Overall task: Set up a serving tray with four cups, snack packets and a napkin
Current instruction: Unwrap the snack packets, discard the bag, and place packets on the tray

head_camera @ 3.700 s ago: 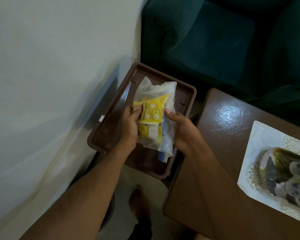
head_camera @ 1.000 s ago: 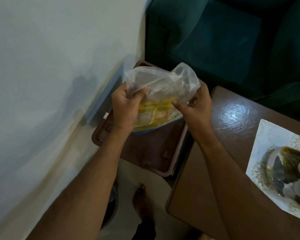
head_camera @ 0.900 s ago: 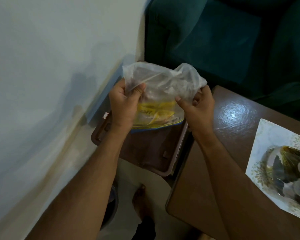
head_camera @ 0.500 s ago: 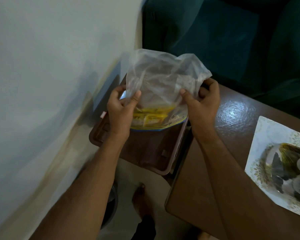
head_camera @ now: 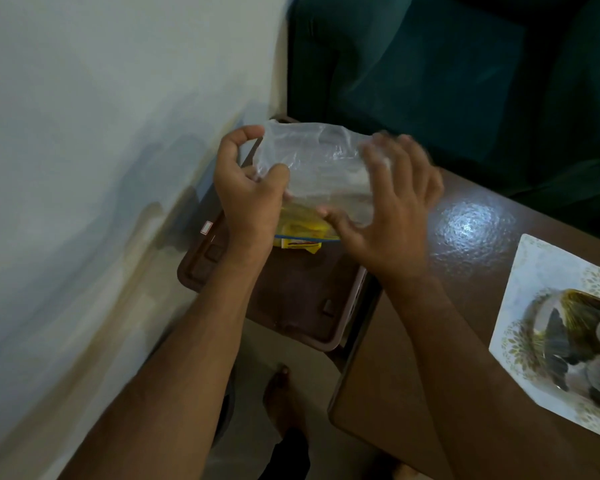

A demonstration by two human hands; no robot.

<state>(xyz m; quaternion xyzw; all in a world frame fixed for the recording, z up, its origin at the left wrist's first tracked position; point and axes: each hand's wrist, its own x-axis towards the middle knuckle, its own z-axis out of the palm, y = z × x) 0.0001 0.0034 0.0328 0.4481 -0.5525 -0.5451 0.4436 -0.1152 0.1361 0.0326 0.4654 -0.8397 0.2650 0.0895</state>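
Snack packets emptying from inverted bag onto tray.
Left hand (head_camera: 246,188) pinches the plastic bag (head_camera: 317,168); right hand (head_camera: 392,209), now spread, has released it; yellow packets (head_camera: 297,233) emerge at centre over the brown tray (head_camera: 291,306).

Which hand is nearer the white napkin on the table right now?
Right. The right hand is on the plastic bag beside the table's edge, nearer the napkin; the left hand grips the bag's far side, by the wall.

A home living room: a dark teal upholstered sofa (head_camera: 447,71) stands against a painted wall (head_camera: 101,133), beside a glossy wooden counter (head_camera: 413,341), with a bare foot (head_camera: 284,400) on the tiled floor (head_camera: 253,393).
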